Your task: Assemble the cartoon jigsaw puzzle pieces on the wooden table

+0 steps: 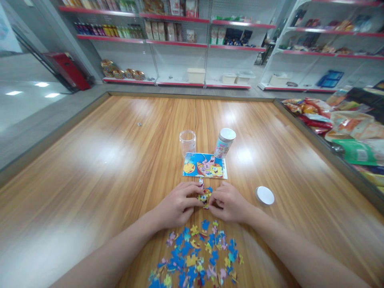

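Note:
Several joined jigsaw pieces [204, 197] with a yellow cartoon face lie on the wooden table between my hands. My left hand [180, 203] rests beside them with its fingers apart, the fingertips touching their left edge. From the other side, my right hand [227, 202] has thumb and forefinger pinched together at the right edge; whatever is between them is hidden. Many loose jigsaw pieces [192, 261], mostly blue, yellow and pink, are spread nearer to me. Just beyond my hands lies a picture card [204, 165] with cartoon figures on blue.
A clear cup [187, 143] and a printed can [225, 143] stand behind the card. To the right lies a round white lid [265, 195]. Snack packets [354, 128] fill the area beyond the table's right edge. Shop shelves [180, 43] line the back.

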Demonstrator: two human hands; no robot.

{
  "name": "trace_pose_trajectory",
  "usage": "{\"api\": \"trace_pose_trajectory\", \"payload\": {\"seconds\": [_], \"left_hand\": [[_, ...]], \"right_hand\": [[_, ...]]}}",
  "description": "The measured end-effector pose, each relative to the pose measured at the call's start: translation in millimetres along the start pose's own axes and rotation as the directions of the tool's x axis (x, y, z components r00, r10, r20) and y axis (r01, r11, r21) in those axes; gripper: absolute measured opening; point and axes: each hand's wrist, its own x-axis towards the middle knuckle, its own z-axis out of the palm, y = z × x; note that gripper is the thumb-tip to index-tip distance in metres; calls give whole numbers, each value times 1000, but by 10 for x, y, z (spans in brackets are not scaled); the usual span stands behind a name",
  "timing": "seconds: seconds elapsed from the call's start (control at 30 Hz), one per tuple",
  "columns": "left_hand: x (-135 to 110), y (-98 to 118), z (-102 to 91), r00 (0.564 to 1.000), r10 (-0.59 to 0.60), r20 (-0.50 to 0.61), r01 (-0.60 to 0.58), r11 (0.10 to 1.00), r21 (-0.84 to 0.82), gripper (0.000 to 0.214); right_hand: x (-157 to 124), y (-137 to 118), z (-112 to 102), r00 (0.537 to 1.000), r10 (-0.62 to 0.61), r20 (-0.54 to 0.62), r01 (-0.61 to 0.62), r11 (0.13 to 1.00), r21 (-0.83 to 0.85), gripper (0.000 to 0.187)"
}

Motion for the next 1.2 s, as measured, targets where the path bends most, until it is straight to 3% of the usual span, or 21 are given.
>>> {"api": "trace_pose_trajectory", "payload": {"seconds": [0.7, 1.2], "left_hand": [[23, -12, 3, 1000, 4, -2, -4, 1000, -16, 31], [-7, -30, 24, 1000, 1, -27, -1, 1000, -8, 38]], "right_hand": [[-17, 16, -12, 1000, 7, 10, -7, 1000, 21, 7], [-14, 29, 13, 1000, 1, 11, -1, 1000, 5, 5]]}}
